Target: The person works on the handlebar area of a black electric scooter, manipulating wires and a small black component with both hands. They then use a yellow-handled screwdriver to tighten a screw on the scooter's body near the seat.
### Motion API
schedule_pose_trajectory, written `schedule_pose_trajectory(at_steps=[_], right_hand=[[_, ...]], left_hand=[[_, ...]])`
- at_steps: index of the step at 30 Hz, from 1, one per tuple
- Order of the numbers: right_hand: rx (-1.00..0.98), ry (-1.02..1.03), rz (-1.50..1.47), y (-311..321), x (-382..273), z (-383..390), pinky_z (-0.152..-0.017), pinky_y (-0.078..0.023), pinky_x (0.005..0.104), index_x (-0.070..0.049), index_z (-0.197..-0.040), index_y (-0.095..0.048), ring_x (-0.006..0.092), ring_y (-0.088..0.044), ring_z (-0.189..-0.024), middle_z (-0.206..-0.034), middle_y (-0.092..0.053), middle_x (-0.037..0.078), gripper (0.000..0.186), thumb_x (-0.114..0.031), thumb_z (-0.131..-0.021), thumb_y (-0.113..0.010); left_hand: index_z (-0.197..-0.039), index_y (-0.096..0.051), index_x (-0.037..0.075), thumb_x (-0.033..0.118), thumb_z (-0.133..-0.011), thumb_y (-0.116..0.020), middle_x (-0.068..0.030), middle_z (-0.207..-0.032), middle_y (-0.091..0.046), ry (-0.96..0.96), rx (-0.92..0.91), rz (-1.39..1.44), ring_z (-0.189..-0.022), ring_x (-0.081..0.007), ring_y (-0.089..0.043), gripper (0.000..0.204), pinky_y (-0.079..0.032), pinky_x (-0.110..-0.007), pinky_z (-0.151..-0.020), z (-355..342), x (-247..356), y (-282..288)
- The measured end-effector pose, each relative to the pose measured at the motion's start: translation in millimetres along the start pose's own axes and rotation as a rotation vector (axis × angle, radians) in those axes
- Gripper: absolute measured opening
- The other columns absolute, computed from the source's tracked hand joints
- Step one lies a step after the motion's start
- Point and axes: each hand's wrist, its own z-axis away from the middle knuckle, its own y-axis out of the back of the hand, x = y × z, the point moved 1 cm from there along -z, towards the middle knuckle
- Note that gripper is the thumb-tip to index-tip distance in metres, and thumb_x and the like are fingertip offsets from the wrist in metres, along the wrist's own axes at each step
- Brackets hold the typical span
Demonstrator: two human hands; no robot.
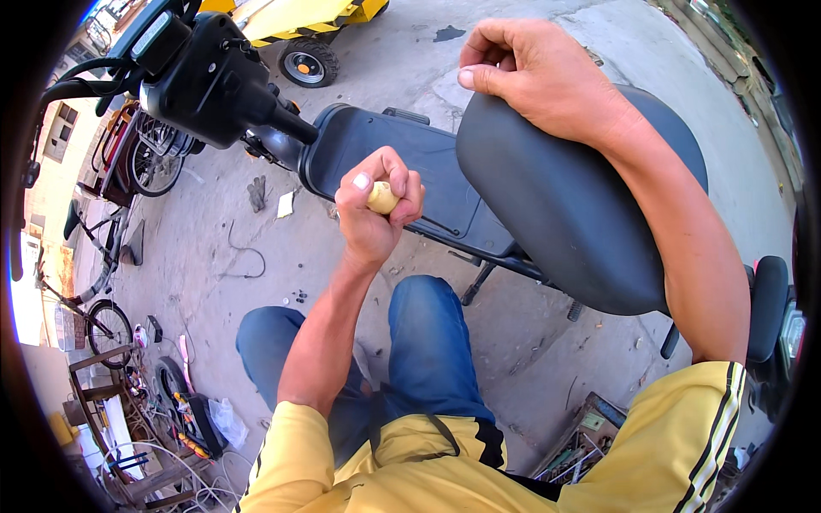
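My left hand (376,209) is closed around a pale yellow rounded lump (382,198), held above the near edge of the scooter's footboard (368,162). Only part of the lump shows between thumb and fingers, so I cannot tell its kind. My right hand (547,77) lies at the top of the black scooter seat (547,205), its wrist bent over it. Its fingers are curled in toward the thumb, and nothing shows between them. The electric scooter stands across my front, its handlebar column (214,77) at the upper left.
A yellow vehicle (325,21) with a black wheel is beyond the scooter. Bicycles (103,248) stand at left. Lower left are a rack (98,393), a loose tyre (171,380) and cables. A tray of tools (586,436) sits by my right side. A glove (256,194) lies on the concrete.
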Motion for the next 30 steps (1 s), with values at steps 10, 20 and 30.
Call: schedule_pose_trajectory(at_steps=[10,20,30], right_hand=[[-0.106,-0.242,-0.134,6.3,-7.9,-17.3,-0.072,-0.054,0.0302,0.002,-0.098,-0.073,0.0133,-0.068,-0.077,-0.081,-0.074,0.01,0.013,-0.01,-0.094,-0.073],[0.029,0.01,-0.018,-13.4,-23.1,-22.7,-0.072,-0.047,0.0277,0.0,-0.098,-0.07,0.0079,-0.056,-0.079,-0.083,-0.065,0.0,0.015,-0.015,-0.096,-0.073],[0.121,0.096,0.151,-47.4,-136.7,-25.8,-0.075,-0.048,0.0309,-0.002,-0.111,-0.07,0.0174,-0.06,-0.082,-0.092,-0.068,0.007,0.023,-0.011,-0.091,-0.077]], left_hand=[[-0.094,-0.051,0.007,0.051,-0.11,-0.039,-0.0069,-0.07,-0.049,-0.181,0.29,-0.138,-0.06,-0.0136,-0.04,0.048,-0.038,-0.031,-0.056,-36.6,-36.1,-14.6],[-0.085,-0.05,0.008,0.019,-0.101,-0.064,0.0003,-0.062,-0.045,-0.064,0.344,-0.121,-0.052,-0.0063,-0.036,0.024,-0.03,-0.026,-0.048,-27.4,9.2,11.7],[-0.085,-0.055,0.008,0.017,-0.097,-0.074,0.0025,-0.073,-0.057,0.093,-0.072,-0.08,-0.067,-0.006,-0.052,0.024,-0.043,-0.027,-0.06,12.8,74.6,46.6]])
